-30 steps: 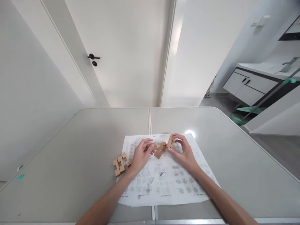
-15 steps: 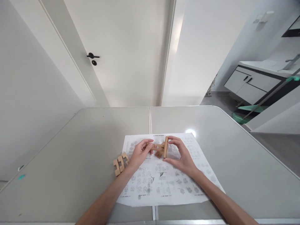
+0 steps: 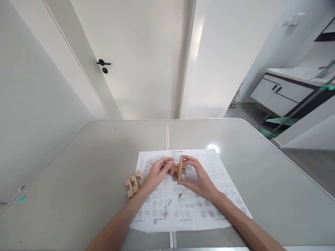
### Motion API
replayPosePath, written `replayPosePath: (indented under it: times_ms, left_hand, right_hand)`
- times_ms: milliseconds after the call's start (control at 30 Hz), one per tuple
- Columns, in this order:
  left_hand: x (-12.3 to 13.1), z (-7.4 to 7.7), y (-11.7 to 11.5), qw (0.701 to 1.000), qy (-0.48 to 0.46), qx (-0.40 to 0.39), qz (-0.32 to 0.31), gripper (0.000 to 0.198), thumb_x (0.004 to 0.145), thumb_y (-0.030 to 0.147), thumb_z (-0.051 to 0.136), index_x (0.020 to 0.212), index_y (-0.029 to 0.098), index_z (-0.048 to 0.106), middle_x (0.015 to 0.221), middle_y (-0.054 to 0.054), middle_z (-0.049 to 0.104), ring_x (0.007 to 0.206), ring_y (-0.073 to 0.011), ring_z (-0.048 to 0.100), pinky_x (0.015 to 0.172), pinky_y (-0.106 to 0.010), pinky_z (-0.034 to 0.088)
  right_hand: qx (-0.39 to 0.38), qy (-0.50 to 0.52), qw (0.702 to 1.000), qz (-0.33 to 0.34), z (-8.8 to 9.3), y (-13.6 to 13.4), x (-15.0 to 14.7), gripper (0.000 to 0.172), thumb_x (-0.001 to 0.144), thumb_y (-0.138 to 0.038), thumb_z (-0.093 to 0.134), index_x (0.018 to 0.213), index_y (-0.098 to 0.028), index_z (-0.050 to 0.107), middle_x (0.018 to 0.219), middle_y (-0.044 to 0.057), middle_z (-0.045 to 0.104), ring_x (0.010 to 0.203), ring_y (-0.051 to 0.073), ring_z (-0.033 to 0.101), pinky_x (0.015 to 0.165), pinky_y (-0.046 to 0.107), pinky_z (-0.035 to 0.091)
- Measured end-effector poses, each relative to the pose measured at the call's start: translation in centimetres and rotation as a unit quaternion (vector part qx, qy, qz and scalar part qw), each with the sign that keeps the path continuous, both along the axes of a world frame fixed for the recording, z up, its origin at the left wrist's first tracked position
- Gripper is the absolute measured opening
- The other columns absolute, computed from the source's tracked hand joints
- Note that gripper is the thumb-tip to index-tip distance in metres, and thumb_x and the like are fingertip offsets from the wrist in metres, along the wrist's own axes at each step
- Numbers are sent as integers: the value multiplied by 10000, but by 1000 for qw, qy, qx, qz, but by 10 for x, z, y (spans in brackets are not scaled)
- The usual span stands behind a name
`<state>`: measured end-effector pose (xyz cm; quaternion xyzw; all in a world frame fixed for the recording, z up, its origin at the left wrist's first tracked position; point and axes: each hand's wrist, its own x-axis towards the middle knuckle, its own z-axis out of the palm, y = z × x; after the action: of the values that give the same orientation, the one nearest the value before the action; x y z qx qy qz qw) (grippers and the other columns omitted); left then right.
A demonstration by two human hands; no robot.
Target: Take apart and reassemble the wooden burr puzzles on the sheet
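Above the printed sheet (image 3: 214, 212), my left hand (image 3: 158, 171) pinches a notched wooden puzzle piece (image 3: 172, 166) between thumb and fingers. My right hand (image 3: 197, 176) grips a long wooden puzzle stick (image 3: 180, 170) by its two ends, thumb below and fingertips on top. The stick stands across the end of the left hand's piece, and the two seem to touch. Another wooden block with a dark mark (image 3: 184, 168) shows just behind the stick; whether it is joined to the others I cannot tell.
Several notched wooden pieces (image 3: 134, 183) lie left of my left forearm, at the sheet's edge. The grey folding table (image 3: 104, 157) has a seam down its middle. A white door (image 3: 141, 62) stands beyond the far edge, and a sink cabinet (image 3: 282, 90) is at right.
My right hand has moved slightly left and down, bringing the stick against the left hand's piece. The marked block now shows right of the stick. The left hand has barely shifted.
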<state>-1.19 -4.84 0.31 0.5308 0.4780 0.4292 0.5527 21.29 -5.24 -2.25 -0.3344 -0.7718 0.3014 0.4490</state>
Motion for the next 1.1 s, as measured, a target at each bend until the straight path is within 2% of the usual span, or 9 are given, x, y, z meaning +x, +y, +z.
replayPosePath:
  times_ms: [100, 267, 367, 467, 533, 633, 767, 867, 1100]
  left_hand:
    - [2, -1, -3, 999, 30, 19, -19, 468, 991, 577, 592, 1220, 176, 668, 894, -51, 703, 752, -175, 637, 739, -307, 514]
    - [4, -1, -6, 995, 80, 45, -25, 538, 1043, 618, 449, 1298, 187, 647, 721, 1, 605, 688, -180, 590, 706, -305, 509]
    - [4, -5, -6, 997, 61, 47, -30, 540, 1043, 630, 438, 1262, 193, 668, 861, -51, 670, 795, -208, 643, 788, -335, 551]
    - [5, -10, -6, 995, 57, 56, -58, 501, 1047, 600, 455, 1308, 221, 653, 1082, -108, 719, 979, -260, 691, 919, -388, 558]
    - [5, -12, -7, 994, 61, 56, -75, 483, 1054, 579, 454, 1345, 238, 634, 1138, -110, 725, 1021, -270, 698, 951, -395, 550]
    - [5, -11, -8, 991, 79, 59, -87, 490, 1071, 568, 415, 1367, 235, 619, 1005, -76, 724, 907, -245, 691, 864, -357, 547]
    - [3, -6, -8, 983, 133, 77, -98, 521, 1088, 567, 354, 1368, 213, 616, 747, -10, 619, 691, -201, 588, 695, -311, 463]
    - [2, -5, -6, 982, 141, 75, -102, 532, 1088, 574, 339, 1354, 202, 612, 719, 2, 586, 666, -193, 556, 662, -302, 425]
    - [10, -4, -10, 986, 122, 75, -88, 506, 1082, 581, 360, 1227, 198, 658, 715, 3, 582, 656, -187, 555, 648, -294, 433]
  right_hand:
    - [0, 2, 1000, -5, -1, -1, -1, 604, 872, -302, 830, 1368, -330, 486, 1542, 117, 486, 1445, 332, 503, 1156, 593, 477]
    - [-1, 6, 1000, -18, 2, -1, -1, 618, 851, -285, 839, 1358, -328, 488, 1529, 114, 498, 1438, 333, 510, 1166, 599, 465]
    - [-12, 6, 1000, -5, 1, 0, -1, 650, 843, -297, 852, 1373, -336, 477, 1535, 116, 498, 1438, 337, 513, 1162, 608, 470]
    - [-25, 3, 999, 20, -1, -1, -3, 685, 848, -319, 853, 1404, -354, 455, 1540, 117, 497, 1417, 339, 541, 1122, 613, 513]
    - [-26, 2, 999, 28, -1, -1, -4, 691, 852, -322, 850, 1414, -360, 450, 1535, 119, 501, 1397, 341, 565, 1097, 611, 538]
    - [-26, 2, 999, 29, -1, -2, -5, 690, 849, -323, 854, 1409, -355, 451, 1532, 125, 500, 1394, 346, 570, 1094, 609, 544]
    - [-38, 3, 999, 30, -1, -3, -4, 674, 866, -349, 843, 1408, -359, 442, 1545, 125, 486, 1423, 342, 544, 1099, 603, 545]
    - [-38, 5, 999, 27, -3, -3, -4, 667, 872, -367, 839, 1409, -355, 443, 1531, 123, 506, 1439, 342, 529, 1091, 592, 556]
    - [-12, 7, 1000, 23, -4, -2, -10, 646, 879, -322, 824, 1409, -348, 457, 1509, 124, 530, 1455, 337, 515, 1067, 538, 591]
